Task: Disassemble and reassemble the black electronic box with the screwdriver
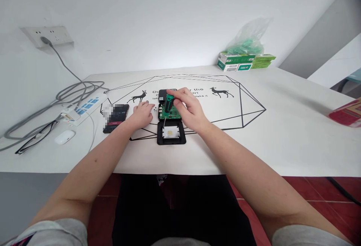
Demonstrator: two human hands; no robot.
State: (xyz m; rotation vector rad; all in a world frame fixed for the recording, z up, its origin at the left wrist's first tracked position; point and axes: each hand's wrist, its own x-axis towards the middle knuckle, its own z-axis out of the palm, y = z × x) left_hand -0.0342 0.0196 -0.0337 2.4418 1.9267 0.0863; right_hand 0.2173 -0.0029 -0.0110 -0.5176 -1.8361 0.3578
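My right hand (190, 110) is closed around the green-and-black handle of a screwdriver (169, 104), its index finger on the top end. The screwdriver leans, and its thin shaft points down to the near edge of a green circuit board (169, 117). Just in front of the board lies a black casing part (171, 141) with a silvery plate in it. A second black piece (163, 94) sits behind the board, partly covered by my right hand. My left hand (142, 115) rests on the table, fingers stretched out beside several tiny dark screws (155, 109).
A phone (115, 120) lies left of my left hand. Farther left are a white power strip (87, 107), grey cable, glasses (38, 138) and a white earphone case (64, 137). Green-white boxes (235, 61) under a plastic bag stand at the back right; a red package (346, 113) is at the right edge.
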